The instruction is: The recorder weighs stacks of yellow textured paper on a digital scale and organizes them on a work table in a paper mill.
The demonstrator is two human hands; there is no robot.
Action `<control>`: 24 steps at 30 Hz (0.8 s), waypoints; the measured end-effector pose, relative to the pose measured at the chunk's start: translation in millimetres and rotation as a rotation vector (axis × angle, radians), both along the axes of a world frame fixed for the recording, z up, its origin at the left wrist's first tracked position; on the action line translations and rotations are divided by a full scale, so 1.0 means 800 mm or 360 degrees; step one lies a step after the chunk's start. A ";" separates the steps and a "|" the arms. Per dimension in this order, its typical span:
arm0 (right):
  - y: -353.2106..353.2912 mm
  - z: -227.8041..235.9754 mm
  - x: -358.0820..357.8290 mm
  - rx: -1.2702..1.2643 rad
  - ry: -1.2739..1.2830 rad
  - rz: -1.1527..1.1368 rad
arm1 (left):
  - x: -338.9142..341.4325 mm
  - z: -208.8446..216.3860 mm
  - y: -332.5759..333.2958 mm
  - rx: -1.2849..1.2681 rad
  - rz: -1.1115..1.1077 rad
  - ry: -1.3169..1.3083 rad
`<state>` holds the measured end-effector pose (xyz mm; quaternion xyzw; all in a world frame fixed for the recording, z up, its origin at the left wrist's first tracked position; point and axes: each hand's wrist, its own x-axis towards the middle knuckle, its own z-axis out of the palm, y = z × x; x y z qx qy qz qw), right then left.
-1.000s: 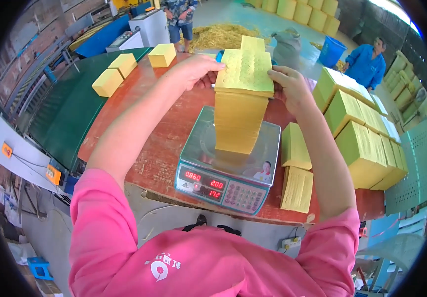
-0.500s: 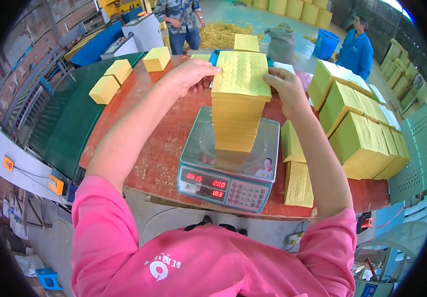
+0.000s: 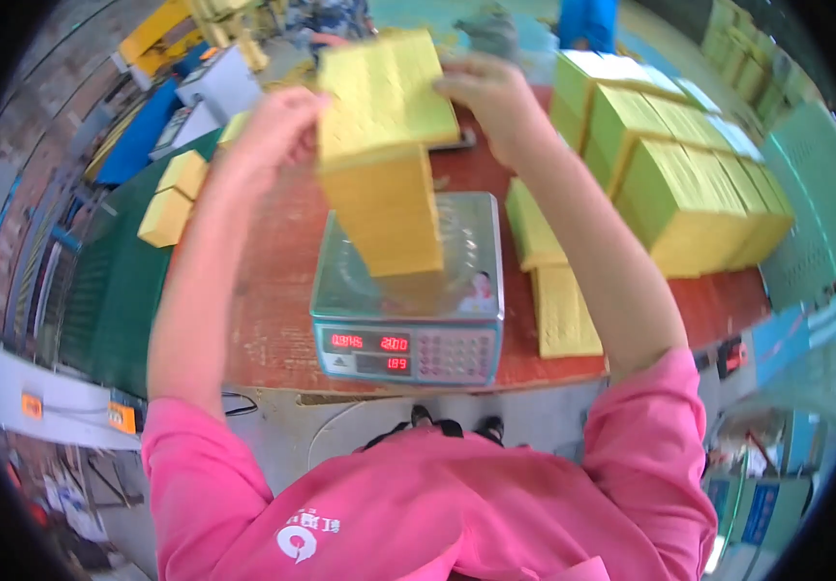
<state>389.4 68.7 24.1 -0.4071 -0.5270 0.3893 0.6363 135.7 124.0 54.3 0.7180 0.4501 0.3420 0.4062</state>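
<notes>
Stack on scale, top between left grip, right grip

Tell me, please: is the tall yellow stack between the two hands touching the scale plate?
Touching. The head view shows it: the bottom edge of the yellow stack directly meets its reflection in the scale plate, without visible gap.

Head-worn fisheye looks down over the table.

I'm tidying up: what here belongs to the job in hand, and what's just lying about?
Apparently in use:
tall yellow stack
scale beneath it
red table

Apparently lying about:
yellow stacks at right
yellow blocks at left
green chair
</notes>
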 end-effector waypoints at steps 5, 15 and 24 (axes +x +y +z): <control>-0.057 0.030 0.101 0.0040 0.0093 -0.0056 | 0.103 0.027 -0.076 0.0485 -0.0029 -0.0171; -0.089 -0.211 0.257 -0.0539 0.0195 -0.0103 | 0.116 -0.117 -0.197 0.0321 -0.0256 -0.0105; -0.143 -0.159 0.164 -0.0039 -0.1028 -0.0944 | -0.057 -0.169 -0.283 -0.0301 0.0837 -0.0308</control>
